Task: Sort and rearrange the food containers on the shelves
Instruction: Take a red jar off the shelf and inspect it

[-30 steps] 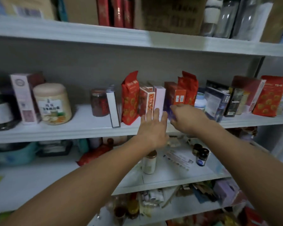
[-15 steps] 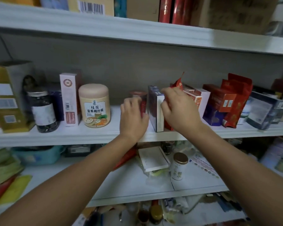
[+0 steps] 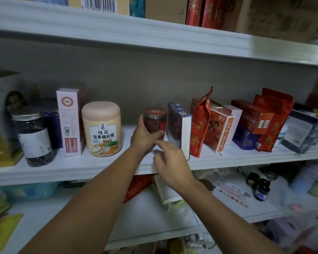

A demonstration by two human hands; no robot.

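My left hand (image 3: 144, 137) grips a small clear jar of red contents with a red lid (image 3: 155, 120) on the middle shelf (image 3: 99, 165). Thumb and fingers wrap round the jar's lower part. Right of the jar stands a dark blue and white box (image 3: 180, 129), then a red pouch (image 3: 199, 125) and an orange-red carton (image 3: 219, 131). My right hand (image 3: 170, 160) hovers just in front of the shelf edge below the blue box, fingers loosely curled, index finger pointing left, holding nothing.
Left of the jar stand a beige-lidded tub (image 3: 102, 129), a tall pink box (image 3: 70, 121) and a dark glass jar (image 3: 33, 136). More red boxes and pouches (image 3: 264, 121) fill the right. The lower shelf (image 3: 154, 226) holds small bottles, a booklet and bags.
My left hand has closed round the small red jar. My right hand has come off the top of the blue and white box and dropped toward the shelf edge.
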